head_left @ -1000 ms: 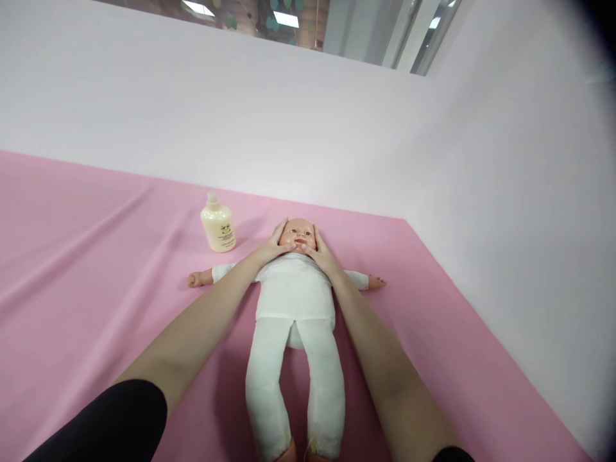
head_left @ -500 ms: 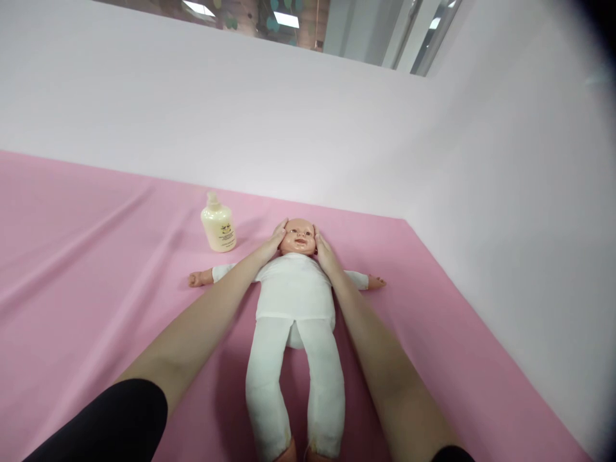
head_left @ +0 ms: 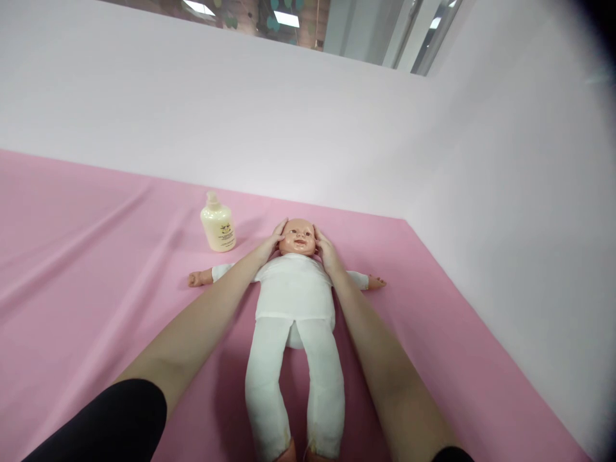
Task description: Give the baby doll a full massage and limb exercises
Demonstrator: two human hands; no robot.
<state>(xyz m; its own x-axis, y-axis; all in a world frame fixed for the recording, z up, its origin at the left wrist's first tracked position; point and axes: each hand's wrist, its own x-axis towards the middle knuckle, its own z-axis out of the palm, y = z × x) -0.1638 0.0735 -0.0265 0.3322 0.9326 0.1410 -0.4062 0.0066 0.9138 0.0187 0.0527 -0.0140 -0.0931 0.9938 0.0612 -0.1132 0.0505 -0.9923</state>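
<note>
A baby doll (head_left: 296,289) in a white top and white trousers lies on its back, arms spread to the sides. My left hand (head_left: 274,240) rests along one side of the doll's head (head_left: 299,237), fingers stretched out and open. Against the opposite side lies my right hand (head_left: 326,247), likewise open with its fingers extended upward. Both palms are partly hidden by the head. Left of my left hand stands an upright pale yellow pump bottle (head_left: 219,224) with dark print.
A pink sheet (head_left: 96,256) with long creases covers the surface under the doll. White walls (head_left: 216,115) rise behind it and on the right. Above the back wall is a window (head_left: 298,25) with ceiling lights showing in it.
My hands have shifted slightly outward at the wrists, with the fingers still at the sides of the doll's head. The doll and bottle have stayed in place.
</note>
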